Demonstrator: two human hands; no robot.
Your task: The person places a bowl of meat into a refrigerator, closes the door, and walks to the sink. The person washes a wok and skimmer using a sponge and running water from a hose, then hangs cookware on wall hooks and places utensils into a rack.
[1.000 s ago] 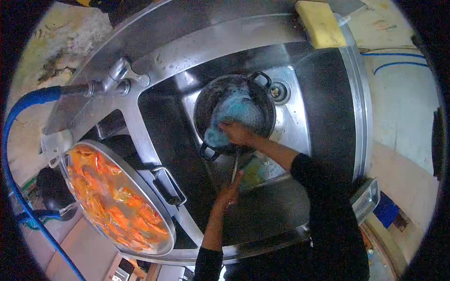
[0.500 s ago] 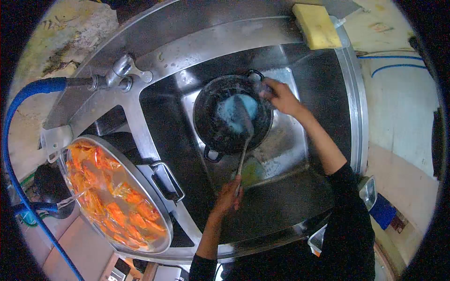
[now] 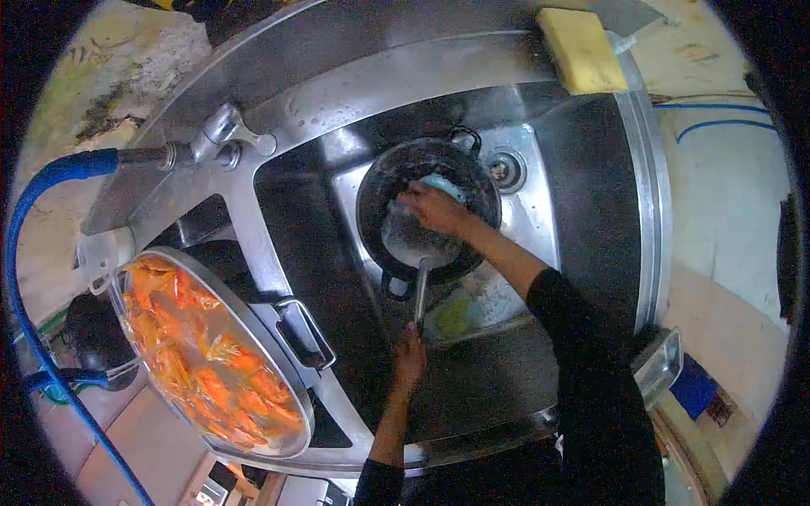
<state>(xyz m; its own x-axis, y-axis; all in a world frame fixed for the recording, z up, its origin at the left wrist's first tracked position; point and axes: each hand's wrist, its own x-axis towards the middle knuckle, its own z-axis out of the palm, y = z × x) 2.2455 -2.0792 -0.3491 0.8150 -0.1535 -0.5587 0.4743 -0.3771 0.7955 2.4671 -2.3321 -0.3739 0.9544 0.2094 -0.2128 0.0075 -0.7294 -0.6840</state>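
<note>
A black two-handled pot (image 3: 371,223) sits in the sink (image 3: 540,253), with soapy water and pale blue suds (image 3: 443,185) inside. My left hand (image 3: 409,358) is closed around the handle of a metal utensil (image 3: 423,282), whose far end reaches into the pot. Over the pot, my right hand (image 3: 434,208) has its fingers pressed together just beside the suds. What those fingers hold, if anything, is hidden. To the right of the pot the drain (image 3: 504,170) shows.
On the left, a large metal pan (image 3: 305,417) holds orange pieces in plastic and water. A faucet (image 3: 221,131) with a blue hose (image 3: 59,173) stands beyond it. A yellow sponge block (image 3: 582,51) lies on the sink's far rim. A metal tray (image 3: 662,363) is at the right.
My right hand has moved left from the pot's far handle to over the pot's inside, uncovering the drain. My left hand has shifted slightly with the utensil.
</note>
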